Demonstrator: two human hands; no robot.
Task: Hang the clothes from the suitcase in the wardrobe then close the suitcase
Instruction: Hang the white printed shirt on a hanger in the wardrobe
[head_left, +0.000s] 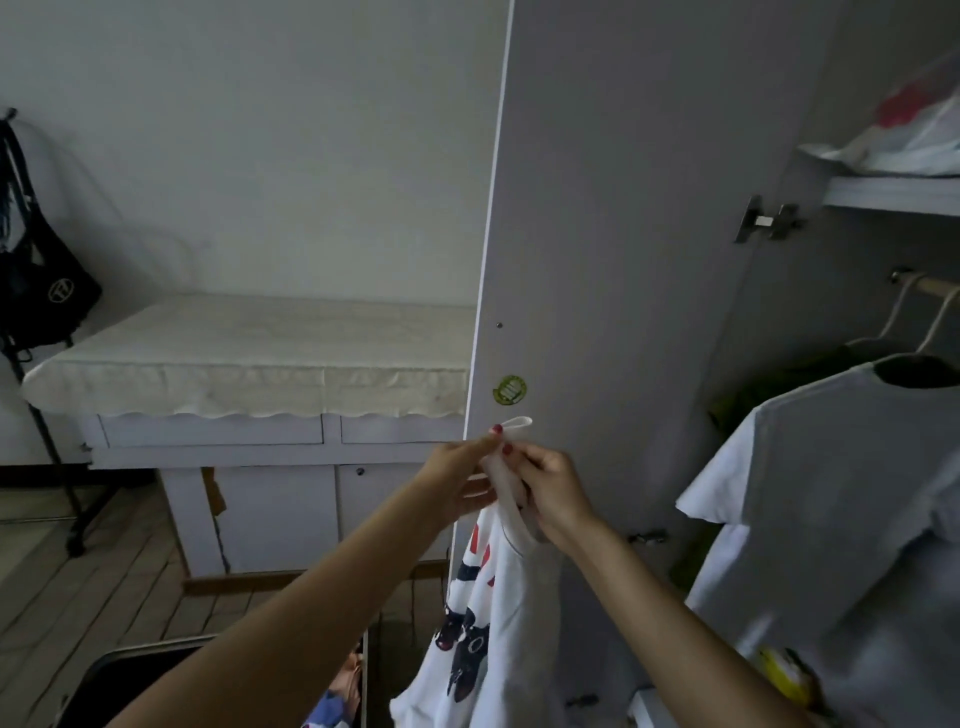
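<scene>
hanger hook (511, 439) pinched between fingers (501, 447), apparently

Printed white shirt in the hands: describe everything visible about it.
The shirt is white, soft-looking fabric with a print in red, dark blue and black down its front. It hangs limp in front of the open wardrobe door, its lower end cut off by the frame. It is on a pale hanger, whose hook pokes up above the fingers. The left hand and right hand pinch the hanger's neck at the collar. The rest hangs free, apart from the grey-and-white shirt on the rail.
</scene>
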